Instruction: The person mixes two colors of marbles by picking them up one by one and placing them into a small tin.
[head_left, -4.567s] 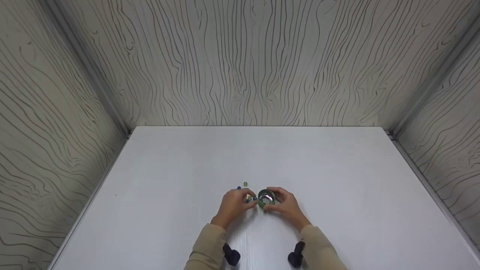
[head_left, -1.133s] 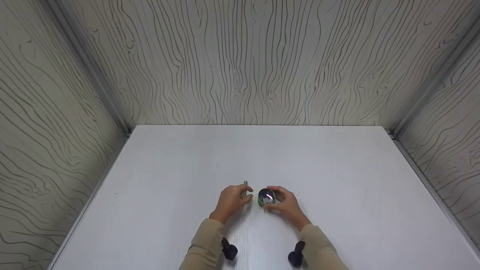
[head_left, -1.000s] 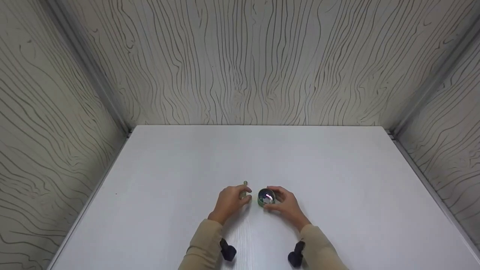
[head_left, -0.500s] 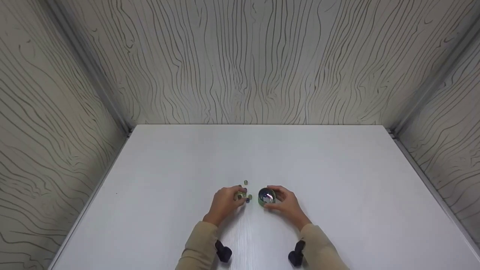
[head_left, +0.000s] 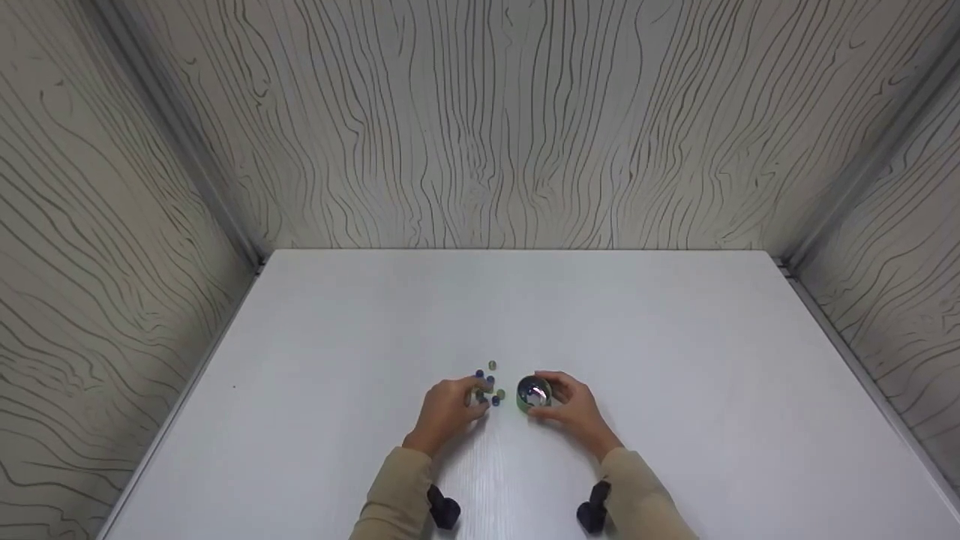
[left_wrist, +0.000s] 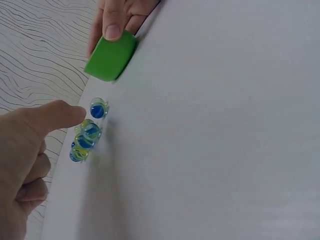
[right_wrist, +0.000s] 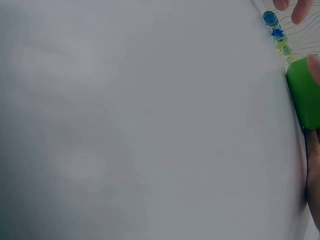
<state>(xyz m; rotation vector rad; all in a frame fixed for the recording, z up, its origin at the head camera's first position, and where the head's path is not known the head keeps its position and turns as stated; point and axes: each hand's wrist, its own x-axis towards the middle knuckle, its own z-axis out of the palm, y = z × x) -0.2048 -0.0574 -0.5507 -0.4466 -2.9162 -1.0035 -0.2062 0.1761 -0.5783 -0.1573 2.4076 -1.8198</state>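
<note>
Several glass marbles (head_left: 496, 400), with blue and yellow-green swirls, lie in a loose cluster on the white table. My left hand (head_left: 444, 409) is at this cluster, its thumb and index finger apart around some of the marbles. In the left wrist view the thumb lies close beside the marbles (left_wrist: 85, 140), and no marble shows lifted. Just right of the cluster stands a small green bowl (left_wrist: 112, 56) with a shiny inside (head_left: 534, 393). My right hand (head_left: 576, 409) holds its right side between thumb and fingers. What lies in the bowl cannot be made out.
The white tabletop (head_left: 337, 322) reaches back to a pale wall (head_left: 480, 135) with wood-grain lines. Similar panels stand to the left and right. Dark wrist-camera mounts (head_left: 444, 511) stick out from both sleeves.
Earlier my left hand pinched a blue marble beside the bowl's rim. It has since moved left, back over the loose marbles, uncovering more of them. My right hand and the bowl stay put.
</note>
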